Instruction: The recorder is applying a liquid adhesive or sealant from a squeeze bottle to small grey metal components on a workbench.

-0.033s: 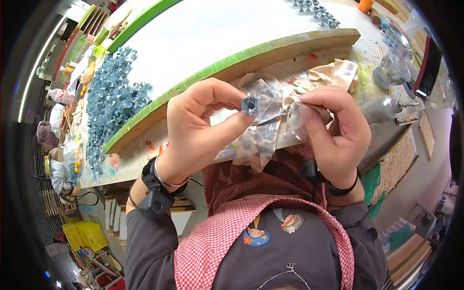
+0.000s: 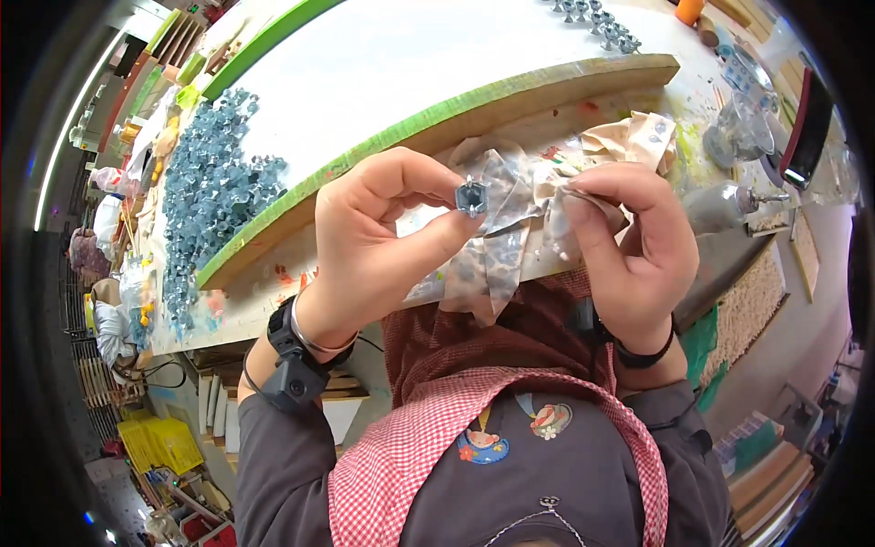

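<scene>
Between the thumb and index finger of my left hand (image 2: 369,232) is a small silvery-blue piece (image 2: 470,198) with a dark six-sided face turned up. My right hand (image 2: 638,246) is closed beside it, thumb and index finger pinching a stained pale cloth (image 2: 558,223). Part of that cloth is hidden behind the fingers. Beneath both hands lies a crumpled, grey-smudged translucent sheet (image 2: 497,264) that hangs over the table's near edge.
A green-topped wooden bar (image 2: 437,118) crosses the table beyond my hands. Many similar blue-grey pieces (image 2: 214,173) lie heaped at left, with small silvery ones (image 2: 615,36) at the far right. A pump bottle (image 2: 720,208) and clear plastic cup (image 2: 738,132) stand at right.
The cloth at my right fingertips has shifted slightly, and those fingertips have moved a little. My left hand and its small piece look the same.
</scene>
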`<action>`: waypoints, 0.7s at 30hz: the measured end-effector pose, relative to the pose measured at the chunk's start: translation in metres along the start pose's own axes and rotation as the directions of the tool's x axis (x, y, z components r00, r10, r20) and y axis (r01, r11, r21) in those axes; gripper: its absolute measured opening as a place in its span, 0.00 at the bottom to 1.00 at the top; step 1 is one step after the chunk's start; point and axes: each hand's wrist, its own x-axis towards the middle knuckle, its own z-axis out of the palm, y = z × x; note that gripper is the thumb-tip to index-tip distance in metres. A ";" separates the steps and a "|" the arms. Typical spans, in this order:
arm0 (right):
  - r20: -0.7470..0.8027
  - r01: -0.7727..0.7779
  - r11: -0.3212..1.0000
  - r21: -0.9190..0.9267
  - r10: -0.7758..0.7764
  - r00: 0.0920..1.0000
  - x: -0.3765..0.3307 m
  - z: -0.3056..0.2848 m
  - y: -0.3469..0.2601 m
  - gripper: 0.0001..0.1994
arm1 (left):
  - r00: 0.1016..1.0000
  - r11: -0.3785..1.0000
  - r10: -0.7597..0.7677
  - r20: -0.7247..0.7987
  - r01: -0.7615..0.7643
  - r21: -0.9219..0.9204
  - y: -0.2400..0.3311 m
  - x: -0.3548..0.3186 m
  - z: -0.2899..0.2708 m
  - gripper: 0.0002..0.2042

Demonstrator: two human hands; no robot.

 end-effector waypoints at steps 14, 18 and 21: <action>0.415 0.533 0.517 -0.670 -0.334 0.846 0.002 -0.040 -0.009 0.10 | 0.971 0.891 -0.236 0.039 0.232 -0.390 0.002 0.005 -0.004 0.06; 0.594 0.604 0.206 -0.770 -0.112 0.796 -0.007 -0.069 -0.019 0.16 | 0.933 0.774 -0.343 0.109 0.346 -0.530 0.002 0.007 -0.005 0.05; 0.601 0.600 -0.088 -0.795 0.026 0.799 -0.010 -0.083 -0.017 0.19 | 0.921 0.744 -0.361 0.145 0.378 -0.551 0.002 0.008 -0.005 0.05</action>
